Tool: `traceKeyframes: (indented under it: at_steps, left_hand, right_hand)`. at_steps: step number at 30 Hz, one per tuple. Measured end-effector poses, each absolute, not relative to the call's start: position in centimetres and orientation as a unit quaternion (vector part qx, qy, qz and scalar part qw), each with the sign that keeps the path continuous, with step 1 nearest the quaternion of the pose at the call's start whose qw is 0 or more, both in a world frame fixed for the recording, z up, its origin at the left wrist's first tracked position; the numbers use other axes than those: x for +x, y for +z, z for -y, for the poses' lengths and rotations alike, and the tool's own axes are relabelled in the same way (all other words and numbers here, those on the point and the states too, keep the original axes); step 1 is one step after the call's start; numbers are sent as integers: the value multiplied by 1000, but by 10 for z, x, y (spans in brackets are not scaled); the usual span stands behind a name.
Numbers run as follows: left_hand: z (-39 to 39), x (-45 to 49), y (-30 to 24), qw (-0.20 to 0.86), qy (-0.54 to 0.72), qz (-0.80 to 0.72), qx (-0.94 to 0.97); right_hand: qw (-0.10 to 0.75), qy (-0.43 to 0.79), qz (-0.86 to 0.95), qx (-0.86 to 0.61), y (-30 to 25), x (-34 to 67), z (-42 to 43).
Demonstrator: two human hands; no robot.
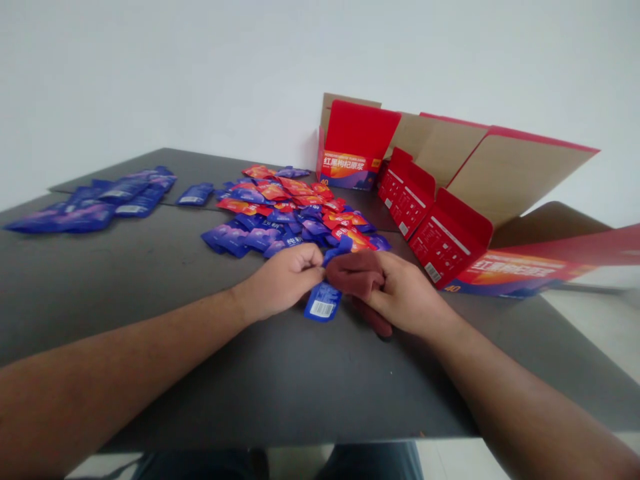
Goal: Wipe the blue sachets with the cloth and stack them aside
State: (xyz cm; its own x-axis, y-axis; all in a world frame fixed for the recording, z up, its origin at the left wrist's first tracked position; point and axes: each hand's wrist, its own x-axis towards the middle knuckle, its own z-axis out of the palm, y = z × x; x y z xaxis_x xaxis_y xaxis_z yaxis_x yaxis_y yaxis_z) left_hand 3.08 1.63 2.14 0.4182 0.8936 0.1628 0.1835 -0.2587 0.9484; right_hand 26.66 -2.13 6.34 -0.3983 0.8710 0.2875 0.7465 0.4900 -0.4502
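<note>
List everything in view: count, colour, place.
centre pile: dozens of sachets, red and blue, mid-table
left pile: many sachets, blue, table's far left
lone sachet: one, blue, between the piles
held sachet: one, blue, barcode up, between the hands
cloth: one, dark red, against the held sachet
cartons: at least two, red outside, brown inside, open, table's right
table: one, dark grey
wall: white, behind
left hand: pinches held sachet
right hand: grips cloth
</note>
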Motion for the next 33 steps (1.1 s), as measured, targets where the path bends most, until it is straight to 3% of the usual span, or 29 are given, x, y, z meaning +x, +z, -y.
traceKeyframes:
  at_steps: [3,9,13,19,25,33]
  left_hand:
    - [-16,32,22,480,383,-388,687]
    - [-18,34,17,493,423,-400,646]
    - [-20,35,11,550,432,-393,597]
    - [-23,34,10,543,437,-400,595]
    - [-27,25,37,601,450,-376,543]
    - [-50,-33,87,528,497,-416,549]
  right_hand:
    - [265,122,811,-507,62,265,22]
    - [164,105,881,-431,53,264,26]
    - [218,76,826,-515,52,266,23]
    - [204,99,862,-454,51,264,25]
    - [279,96,768,-569,55,272,16]
    - [295,127,772,-548,54,271,18]
